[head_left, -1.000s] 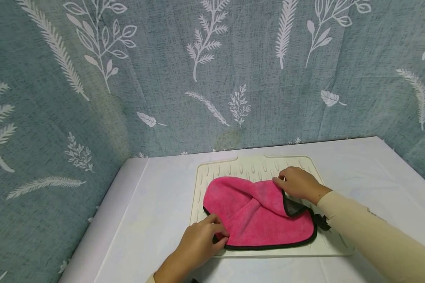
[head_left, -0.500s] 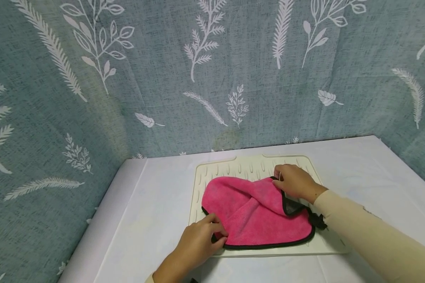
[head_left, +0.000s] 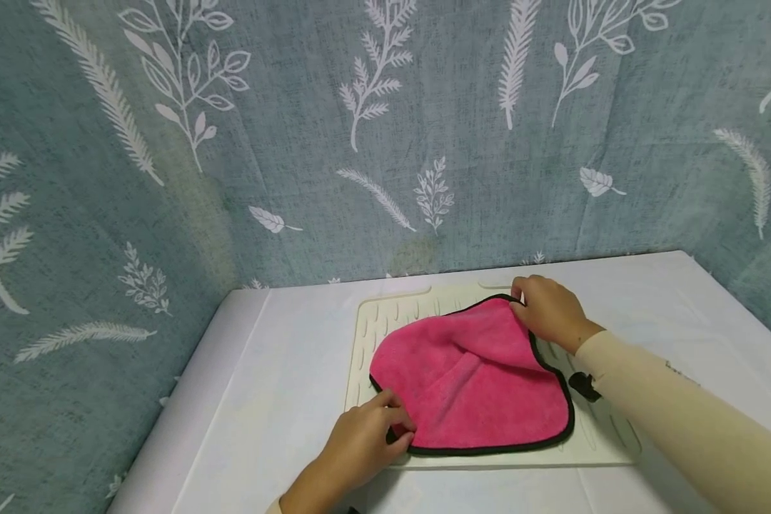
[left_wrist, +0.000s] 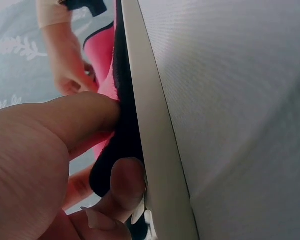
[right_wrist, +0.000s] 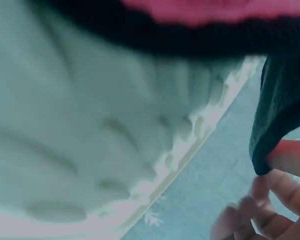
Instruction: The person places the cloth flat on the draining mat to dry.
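A pink cloth (head_left: 469,378) with black edging and a dark grey underside lies over a cream ridged tray (head_left: 385,314). My left hand (head_left: 368,432) pinches its near left corner at the tray's front edge; in the left wrist view the thumb (left_wrist: 85,117) lies on the black border and a fingertip is below it. With my right hand (head_left: 552,310) I pinch the far right corner, lifted over the tray's back part. The right wrist view shows the fingers (right_wrist: 285,190) at the corner's black edging, the grey underside (right_wrist: 277,100) hanging there.
The tray stands on a white-covered table (head_left: 283,371). A patterned grey-green curtain (head_left: 308,143) rises along the back and both sides. A black wrist-camera piece (head_left: 583,385) sits under the right forearm, close over the tray's right side.
My right hand has moved back and slightly right with the cloth's corner, unfolding the turned-over flap and spreading the pink face toward the back. The left hand keeps its pinch in the same place.
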Tool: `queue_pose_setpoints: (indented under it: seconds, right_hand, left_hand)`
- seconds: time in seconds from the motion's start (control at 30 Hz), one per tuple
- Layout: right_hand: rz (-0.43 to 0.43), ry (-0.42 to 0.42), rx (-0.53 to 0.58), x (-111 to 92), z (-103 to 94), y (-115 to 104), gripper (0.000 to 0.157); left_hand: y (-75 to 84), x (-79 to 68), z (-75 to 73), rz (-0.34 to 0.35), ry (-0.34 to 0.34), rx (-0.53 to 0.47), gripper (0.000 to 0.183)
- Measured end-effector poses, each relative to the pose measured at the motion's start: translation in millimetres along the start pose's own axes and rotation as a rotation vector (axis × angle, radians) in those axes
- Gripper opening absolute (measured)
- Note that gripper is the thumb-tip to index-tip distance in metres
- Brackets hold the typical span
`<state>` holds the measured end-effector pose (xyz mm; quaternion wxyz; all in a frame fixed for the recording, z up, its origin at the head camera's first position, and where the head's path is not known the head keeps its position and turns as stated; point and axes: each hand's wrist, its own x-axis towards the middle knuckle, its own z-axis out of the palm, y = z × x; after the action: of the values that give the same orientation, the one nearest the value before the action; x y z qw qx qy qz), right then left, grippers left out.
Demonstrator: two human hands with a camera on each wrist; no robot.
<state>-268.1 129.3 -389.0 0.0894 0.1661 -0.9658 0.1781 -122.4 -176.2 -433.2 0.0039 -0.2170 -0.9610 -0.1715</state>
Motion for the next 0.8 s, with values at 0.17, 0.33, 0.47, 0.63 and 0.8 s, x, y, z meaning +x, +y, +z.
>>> queue_pose_setpoints:
  seconds: [0.17, 0.33, 0.47, 0.63, 0.8]
  right_hand:
    - [0.024, 0.049, -0.016, 8, -6.0, 7, 0.009]
    - [0.049, 0.029, -0.031, 14, -8.0, 11, 0.01]
    - [0.06, -0.002, -0.031, 17, -6.0, 15, 0.011]
    - [0.08, -0.002, -0.02, 21, -6.4, 21, 0.009]
    - [0.093, -0.004, -0.016, 26, -4.6, 26, 0.009]
  left_hand:
    - [1.3, -0.3, -0.4, -0.003, 0.006, 0.021, 0.004]
    - [0.9, -1.1, -1.3, 0.021, 0.018, 0.03, 0.003]
    - [-0.3, -1.7, -1.1, 0.033, 0.019, 0.027, 0.003]
    - [-0.6, -0.5, -1.7, 0.046, 0.029, 0.04, 0.004]
    - [-1.4, -0.9, -2.1, 0.04, 0.029, 0.039, 0.003]
